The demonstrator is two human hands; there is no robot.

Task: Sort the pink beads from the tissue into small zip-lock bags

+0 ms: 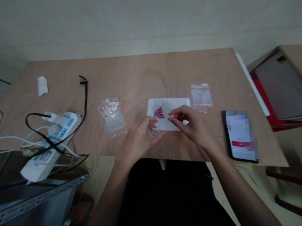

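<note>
Brown wooden tabletop [137, 75] extends beyond the left hand [139, 134], curled, and right hand [190, 124], fingertips nearly meeting; whether pinching, I cannot tell. White rectangular paper [171, 102] underlies the right. Clear plastic bag [150, 131]: held in left. Round purple-pink beads [158, 112]: on paper, between hands.

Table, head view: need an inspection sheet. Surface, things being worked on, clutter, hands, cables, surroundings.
Surface: wooden table, no spill seen.
Things being worked on: pink-purple beads clustered on white paper; clear bags left of it, bags with pink bits right.
Clutter: phone near the front edge at right; white scrap at far left.
Hands: left hand holds what looks like a clear bag; right hand over the paper, grip content unclear.
Cables: black cable crosses the power strip, which overhangs the table's front edge at left.
Surroundings: wall behind; boxy furniture at right.
</note>
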